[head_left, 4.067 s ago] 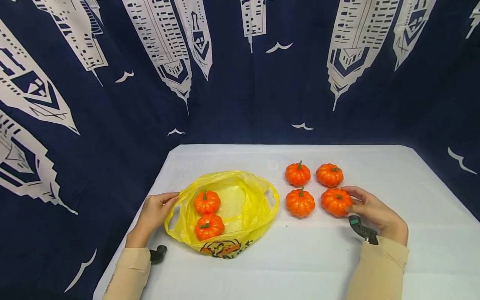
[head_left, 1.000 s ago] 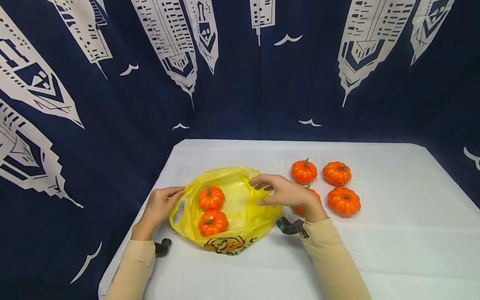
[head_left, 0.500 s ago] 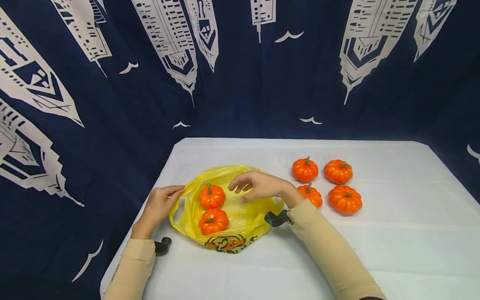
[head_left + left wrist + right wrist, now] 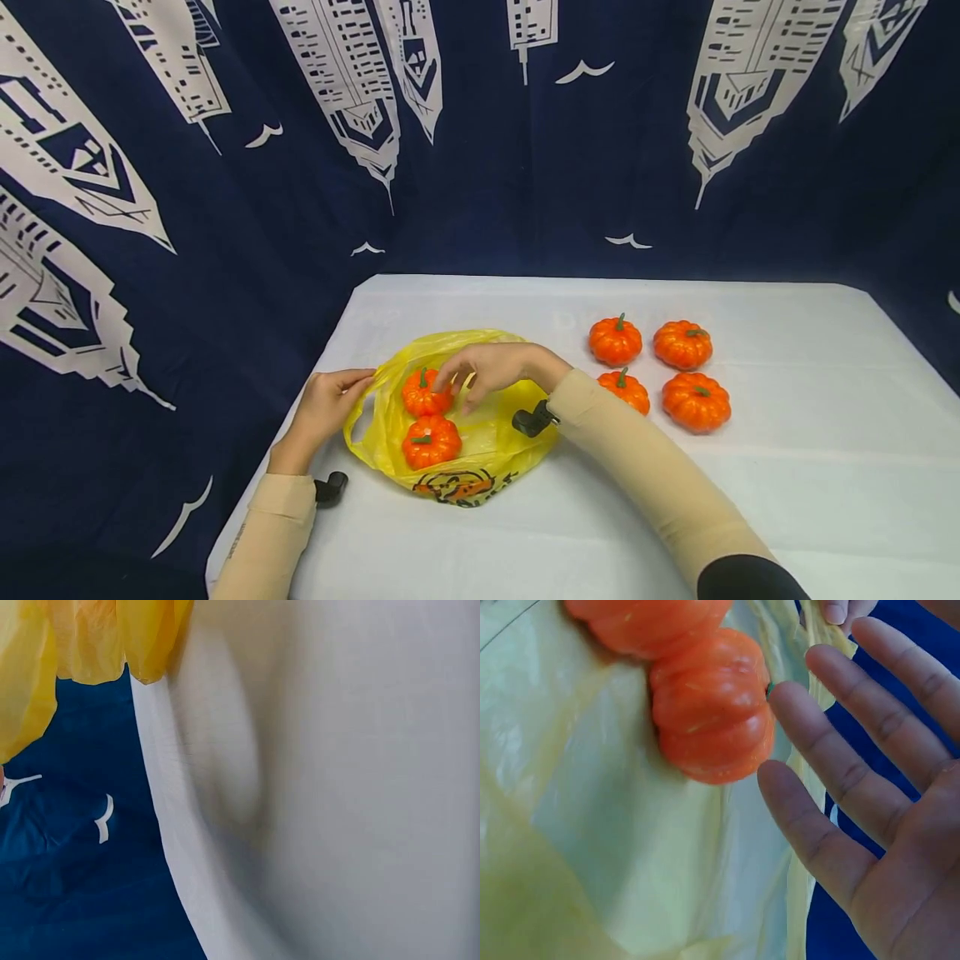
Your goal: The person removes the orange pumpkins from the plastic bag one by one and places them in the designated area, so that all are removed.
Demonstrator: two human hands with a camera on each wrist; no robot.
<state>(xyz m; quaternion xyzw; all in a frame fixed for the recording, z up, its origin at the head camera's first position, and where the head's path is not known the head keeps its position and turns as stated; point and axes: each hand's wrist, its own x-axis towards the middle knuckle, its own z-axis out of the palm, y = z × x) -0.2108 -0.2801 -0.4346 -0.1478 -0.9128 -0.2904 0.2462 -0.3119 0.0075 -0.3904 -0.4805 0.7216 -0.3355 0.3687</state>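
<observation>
Left hand point(image 4: 318, 410) pinches yellow bag point(image 4: 491, 435) at ten o'clock; right hand point(image 4: 489, 367), fingers point(image 4: 840, 766) wide, beside the bagged twelve-o'clock-side pumpkin point(image 4: 422, 402).

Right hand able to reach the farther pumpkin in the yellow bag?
Likely yes: the right hand is close to that pumpkin, nothing visible between them, and the yellow bag gapes wide.

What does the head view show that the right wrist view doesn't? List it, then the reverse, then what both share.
Only head view: four ribbed orange pumpkins on the white table, the beige sleeves, and the black-and-orange print on the yellow plastic bag.
Only right wrist view: the palm of the right hand.
Both: two more such pumpkins inside the bag, the right hand, at least part of the left hand, and navy fabric.
</observation>
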